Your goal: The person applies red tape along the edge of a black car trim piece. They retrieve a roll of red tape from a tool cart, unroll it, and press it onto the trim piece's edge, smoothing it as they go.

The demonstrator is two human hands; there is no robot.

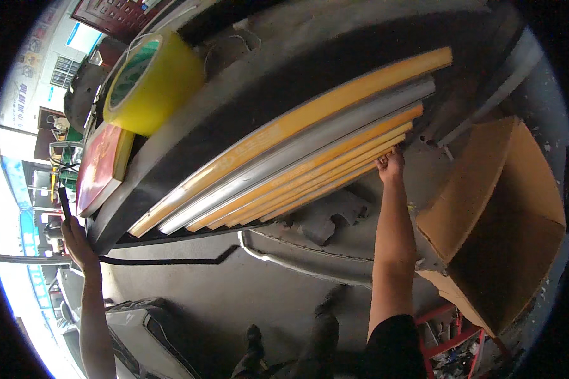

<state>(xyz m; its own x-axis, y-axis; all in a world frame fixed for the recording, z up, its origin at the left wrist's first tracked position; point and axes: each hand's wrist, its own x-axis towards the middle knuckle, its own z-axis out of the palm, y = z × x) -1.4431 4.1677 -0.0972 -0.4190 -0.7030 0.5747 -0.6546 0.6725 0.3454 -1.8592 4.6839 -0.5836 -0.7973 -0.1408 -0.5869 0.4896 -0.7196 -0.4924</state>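
Observation:
My left hand (77, 245) is closed on a thin dark stick-like thing (64, 203) that sticks up past the fingers, beside the bench's left end. Its exact kind is not clear. My right hand (391, 164) has its fingers curled at the right end of the nearest yellow strip (335, 183). This strip is one of several long, narrow orange-yellow and silver strips lying side by side on a dark bench (234, 107). A wide orange strip (335, 98) lies farthest back, with a shiny silver strip (297, 144) in front of it.
A yellow tape roll (171, 82) and a red book (101, 165) sit at the bench's left. An open cardboard box (468, 189) stands at right, above a red metal frame (449, 344). A black bent strip (171, 261) and a white curved strip (284, 262) show below the bench.

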